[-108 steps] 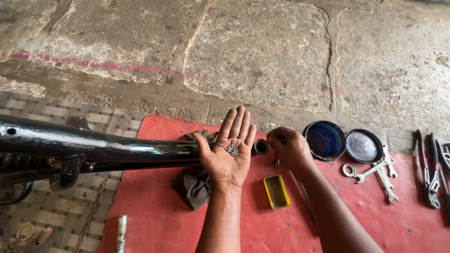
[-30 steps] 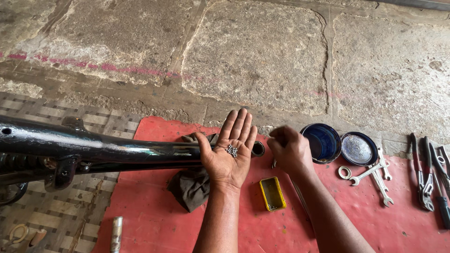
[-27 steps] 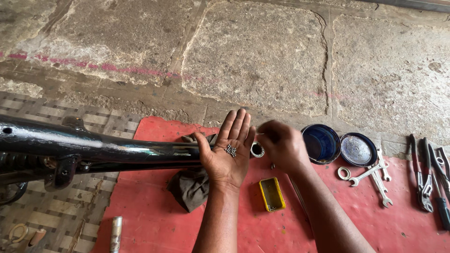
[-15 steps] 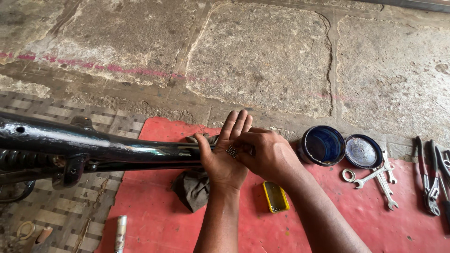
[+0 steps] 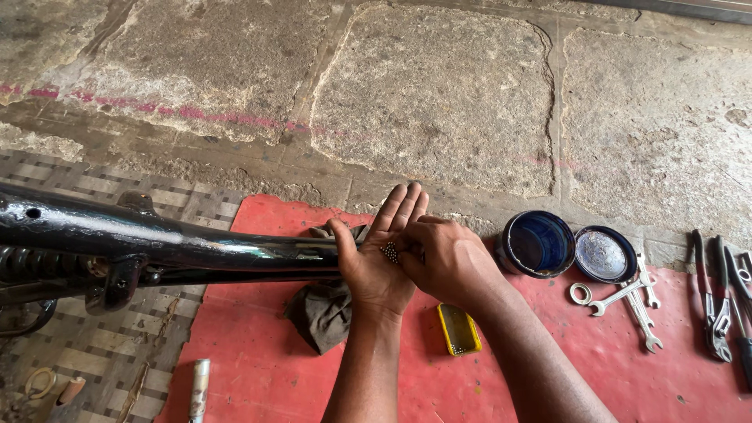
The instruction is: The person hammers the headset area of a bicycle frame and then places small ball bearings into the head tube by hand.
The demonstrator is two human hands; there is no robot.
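My left hand is held flat, palm up, over the red mat, with a small heap of tiny steel bearing balls lying in the palm. My right hand lies across that palm, its fingertips pinching at the balls. Just left of both hands ends a glossy black bicycle frame tube, which runs in from the left edge. A dark rag lies under the tube's end.
A small yellow tin lies on the mat below my right hand. To the right stand a blue tin and its lid, a ring, spanners and pliers. A metal tube lies lower left.
My right hand has come back from the tube's end, on the right, onto my left palm, and now covers part of it. The left hand has stayed open and still.
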